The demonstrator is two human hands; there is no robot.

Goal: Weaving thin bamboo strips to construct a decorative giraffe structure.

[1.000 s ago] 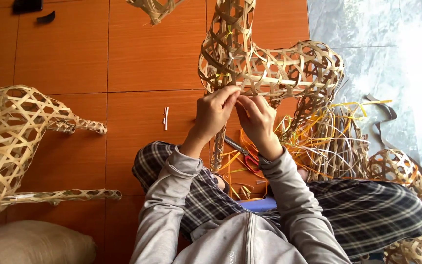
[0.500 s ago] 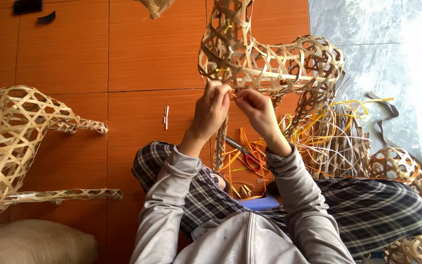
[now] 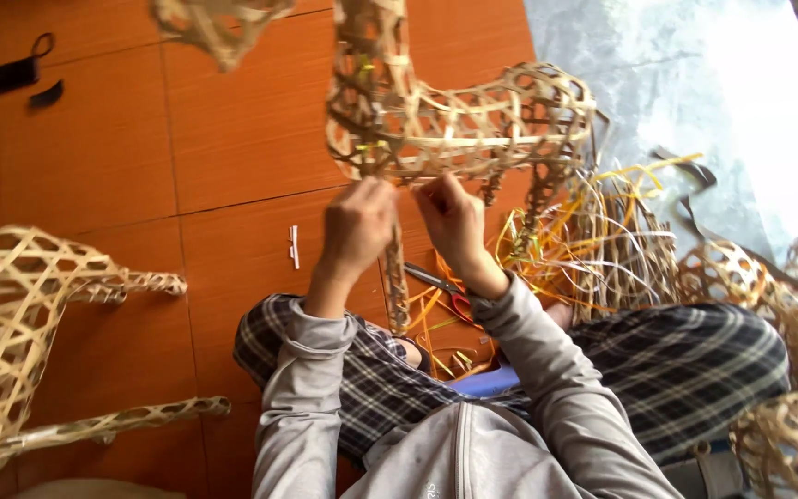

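Underfoot, orange-brown tiled floor [image 3: 233, 120] fills most of the view; a grey stone slab [image 3: 658, 83] takes the 1–2 o'clock corner.

Open-lattice woven bamboo animal frame [image 3: 473, 120], pale tan, sits at 12 o'clock. Its body's long axis runs across the view, from about 11 toward 2 o'clock; the neck end rises out of frame at 12 o'clock, and one wrapped leg [image 3: 397, 277] hangs straight down toward 6 o'clock between the forearms.

Second woven bamboo animal frame [image 3: 11, 342], same lattice, lies at 8–9 o'clock, its two thin legs pointing toward 3 o'clock. Well apart from the hands.

Person seated, dark plaid trousers [image 3: 676, 370], grey long-sleeved top [image 3: 473, 453] at 6 o'clock.

Loose heap of yellow, orange and pale bamboo strips [image 3: 593, 240] at 3 o'clock, just beside the first frame's rear legs. Small round woven baskets [image 3: 787, 305] at 4 o'clock.

Left hand [image 3: 359, 226]: fingers curled shut against the underside of the frame's chest, at the top of the hanging leg; what it pinches cannot be told. Right hand [image 3: 450, 217]: fingers bent, tips touching the same lower edge just beside the left hand; grip contents hidden.

Red-handled scissors [image 3: 441, 286] on the floor below the right wrist. Small white scrap [image 3: 294, 246] at 9 o'clock of the left hand. Black clips [image 3: 20, 79] at 10–11 o'clock.
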